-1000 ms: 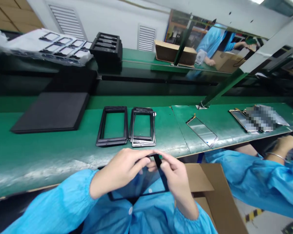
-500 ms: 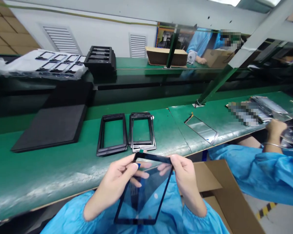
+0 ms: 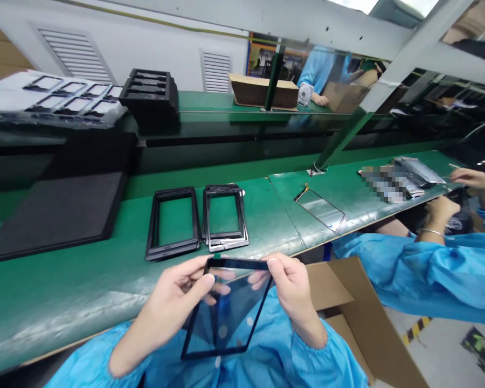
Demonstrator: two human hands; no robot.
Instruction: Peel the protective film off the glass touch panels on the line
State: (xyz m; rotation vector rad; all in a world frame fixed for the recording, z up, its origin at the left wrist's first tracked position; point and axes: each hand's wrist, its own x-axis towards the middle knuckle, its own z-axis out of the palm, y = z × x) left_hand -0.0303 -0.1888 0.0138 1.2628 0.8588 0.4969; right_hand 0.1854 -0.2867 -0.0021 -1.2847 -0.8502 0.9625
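A black-bordered clear glass touch panel is held up in front of my blue gown, its far edge raised near the bench. My left hand pinches its far left corner, the thumb on the near face and fingers showing through the glass. At the far right corner my right hand grips the border the same way. A small green tab sticks out from the panel's top edge. Just beyond lie two stacks of black rectangular frames, the left stack and the right stack.
Another clear panel lies on the green bench to the right. A black foam slab rests at left, black trays behind it. An open cardboard box stands at lower right, beside a co-worker's sleeve.
The view has swung slightly right, so bench items appear further left. Both my hands keep hold of the panel, which now looks more foreshortened. A co-worker's second hand has come into view at right.
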